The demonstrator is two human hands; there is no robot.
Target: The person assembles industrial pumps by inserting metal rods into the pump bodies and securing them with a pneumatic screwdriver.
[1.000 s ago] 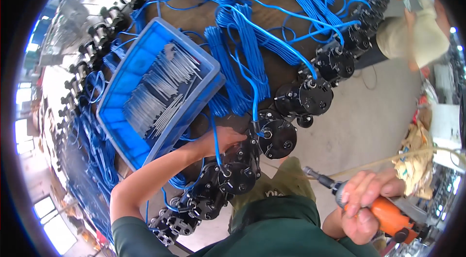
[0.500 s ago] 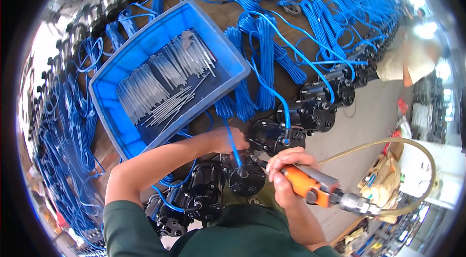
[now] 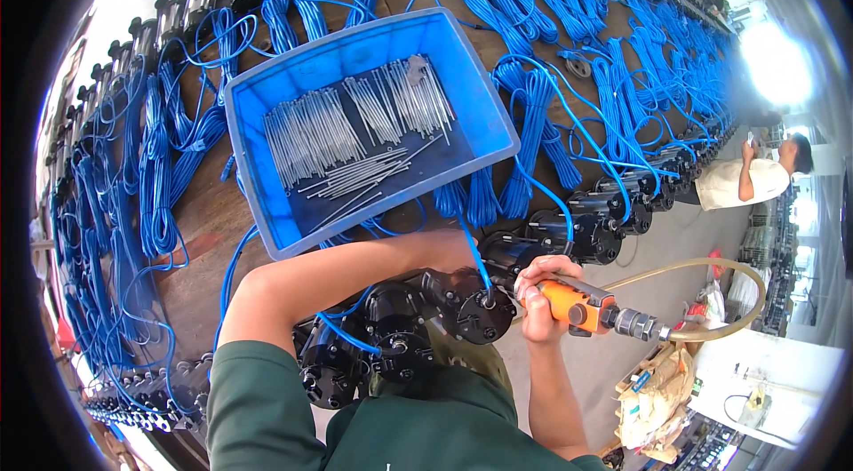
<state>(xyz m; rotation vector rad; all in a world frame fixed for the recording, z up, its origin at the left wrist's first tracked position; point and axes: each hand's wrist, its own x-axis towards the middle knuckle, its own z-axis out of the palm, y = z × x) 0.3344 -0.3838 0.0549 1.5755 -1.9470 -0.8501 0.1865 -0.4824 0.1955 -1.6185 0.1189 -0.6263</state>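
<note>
My right hand (image 3: 542, 291) is wrapped round an orange air screwdriver (image 3: 576, 306), whose metal hose fitting points right. Its front end reaches the round end of a black cylindrical pump or motor (image 3: 480, 318); the tip is hard to make out. A blue cable (image 3: 475, 251) rises from that same end. My left hand (image 3: 455, 251) is behind the black unit, next to the cable. It is blurred and its fingers are mostly hidden, so whether it grips anything does not show. Just beyond my left forearm stands a blue plastic bin (image 3: 382, 211) with several long metal rods (image 3: 315, 135).
More black units (image 3: 398, 342) with blue cables stand in a row on both sides. Bundled blue cable (image 3: 538, 111) covers much of the brown table (image 3: 209, 244). A yellowish air hose (image 3: 751, 271) loops at right. Another person (image 3: 745, 182) is farther off, beside the row.
The whole view has shifted, with the bin now farther right. My right hand has brought the screwdriver closer to the black unit's end. My left hand stays near the cable.
</note>
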